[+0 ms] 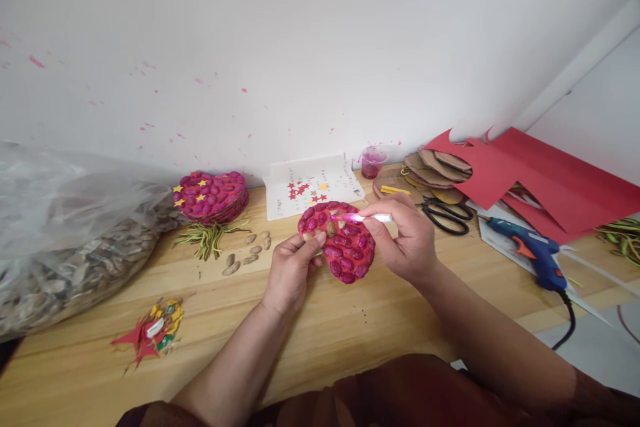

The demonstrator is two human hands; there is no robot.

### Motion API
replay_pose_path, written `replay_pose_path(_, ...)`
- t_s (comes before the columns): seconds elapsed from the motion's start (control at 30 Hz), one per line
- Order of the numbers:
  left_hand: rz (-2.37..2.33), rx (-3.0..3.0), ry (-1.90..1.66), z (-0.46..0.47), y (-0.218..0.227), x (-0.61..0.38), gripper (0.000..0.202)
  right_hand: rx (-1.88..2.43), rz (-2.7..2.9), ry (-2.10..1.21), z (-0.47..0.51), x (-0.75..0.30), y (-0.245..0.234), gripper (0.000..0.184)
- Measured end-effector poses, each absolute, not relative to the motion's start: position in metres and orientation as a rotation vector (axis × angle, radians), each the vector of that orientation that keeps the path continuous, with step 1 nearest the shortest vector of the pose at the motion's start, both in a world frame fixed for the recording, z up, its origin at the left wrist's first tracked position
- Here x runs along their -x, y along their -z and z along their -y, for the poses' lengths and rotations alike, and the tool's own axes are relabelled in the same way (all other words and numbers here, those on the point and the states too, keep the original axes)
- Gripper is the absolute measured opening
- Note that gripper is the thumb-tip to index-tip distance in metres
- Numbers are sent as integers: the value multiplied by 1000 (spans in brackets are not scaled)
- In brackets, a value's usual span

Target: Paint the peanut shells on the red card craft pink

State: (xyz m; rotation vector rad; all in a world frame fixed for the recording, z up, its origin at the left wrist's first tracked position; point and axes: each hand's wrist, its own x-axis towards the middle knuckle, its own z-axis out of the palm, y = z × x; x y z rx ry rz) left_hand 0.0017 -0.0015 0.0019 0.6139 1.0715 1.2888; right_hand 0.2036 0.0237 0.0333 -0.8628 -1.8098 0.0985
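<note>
My left hand (294, 265) grips the left edge of a heart-shaped craft piece (345, 250), its thumb on top. Peanuts cover the red face of the piece; most are painted magenta, while a few near the upper left are bare tan. Between thumb and fingers of my right hand (404, 235) is a white-handled paintbrush (377, 217). Its magenta tip lies over the upper part of the piece, at or close to the peanuts there. Several loose unpainted peanuts (254, 250) lie on the table to the left.
A stack of magenta peanut hearts (213, 197) and a bag of peanuts (85, 260) are left. Star stickers sit on white paper (280, 180) near a paint cup (373, 163). Right are cardboard pieces (435, 170), scissors (447, 213), red paper (565, 177) and a blue glue gun (543, 257).
</note>
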Motion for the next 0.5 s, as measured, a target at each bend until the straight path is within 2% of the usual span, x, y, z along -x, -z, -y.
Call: replay_pose_path(0.5, -1084, -613, -1290, 2, -2, -1, 44, 913, 1777, -82, -30, -208, -30, 9)
